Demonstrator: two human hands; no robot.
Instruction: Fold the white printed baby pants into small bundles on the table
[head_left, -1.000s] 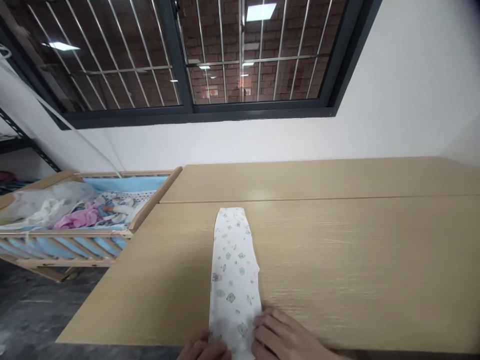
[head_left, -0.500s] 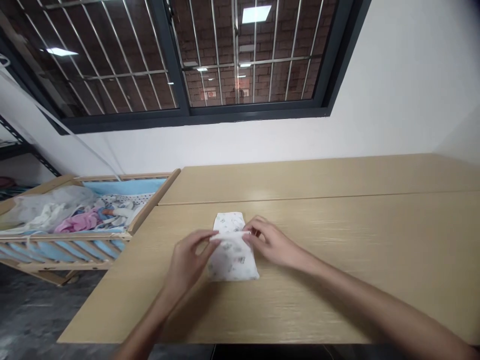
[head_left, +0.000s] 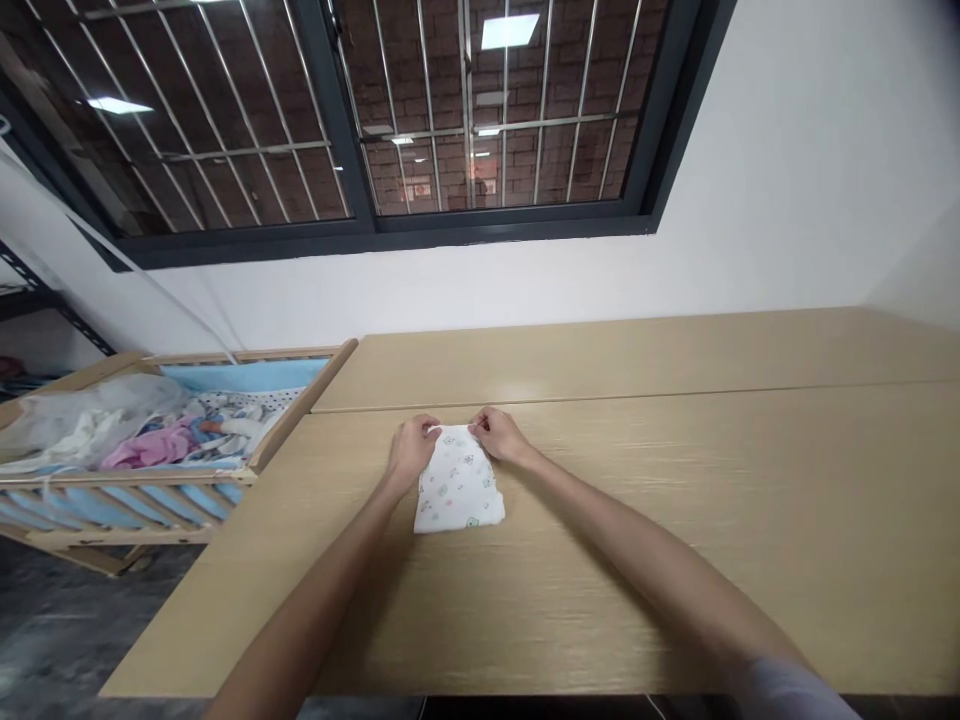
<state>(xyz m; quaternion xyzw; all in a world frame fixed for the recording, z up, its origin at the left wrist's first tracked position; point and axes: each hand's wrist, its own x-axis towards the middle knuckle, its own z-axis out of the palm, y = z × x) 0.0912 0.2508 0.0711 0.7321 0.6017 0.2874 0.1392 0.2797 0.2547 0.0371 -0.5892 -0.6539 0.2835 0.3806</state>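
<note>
A white cloth (head_left: pixel 459 485) with a small coloured print lies on the wooden table, folded into a rough rectangle that is wider at its near edge. My left hand (head_left: pixel 413 447) pinches the far left corner between thumb and fingers. At the far right corner, my right hand (head_left: pixel 498 434) pinches the cloth in the same way. The cloth's middle and near edge rest on the tabletop. Whether it is a garment or a plain piece of fabric, I cannot tell.
The wooden table (head_left: pixel 637 540) stretches to the right and back to the white wall. On the left stands a wooden crib (head_left: pixel 300 410) with blue lining, holding a pink cloth (head_left: pixel 154 445) and other crumpled fabrics. A barred window (head_left: pixel 375 225) is above.
Both hands have moved away from me, from the cloth's middle to its far corners. The raised fold across the middle is gone, and the cloth now lies flatter.
</note>
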